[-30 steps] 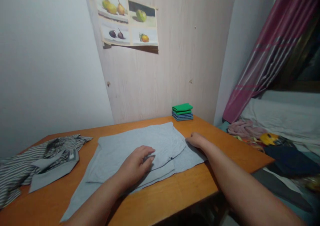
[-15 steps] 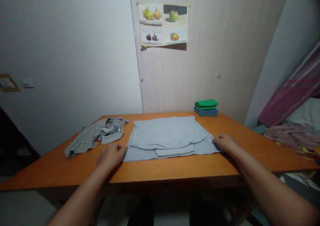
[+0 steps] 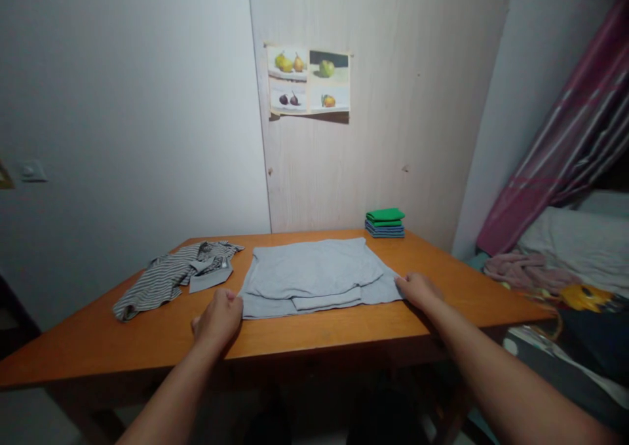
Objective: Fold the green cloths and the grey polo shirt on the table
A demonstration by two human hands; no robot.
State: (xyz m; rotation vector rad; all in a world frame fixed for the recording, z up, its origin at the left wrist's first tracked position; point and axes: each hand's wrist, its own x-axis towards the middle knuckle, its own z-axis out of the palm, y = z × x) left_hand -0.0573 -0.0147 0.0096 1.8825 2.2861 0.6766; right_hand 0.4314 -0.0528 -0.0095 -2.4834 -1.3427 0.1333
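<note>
The folded shirt (image 3: 314, 271) lies flat on the surface (image 3: 344, 332) at my 12 o'clock, left grip (image 3: 219, 314) closed on its 7 o'clock corner, right grip (image 3: 417, 289) on its 4 o'clock corner, I think to keep it straight.

No readable text, labels or numbers; fruit poster (image 3: 308, 81) bears pictures only.

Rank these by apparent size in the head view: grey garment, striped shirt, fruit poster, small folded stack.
1. Largest: grey garment.
2. The striped shirt and fruit poster look about alike; the poster hangs farther back, so they stay tied.
3. Smallest: folded stack, also far back.
</note>
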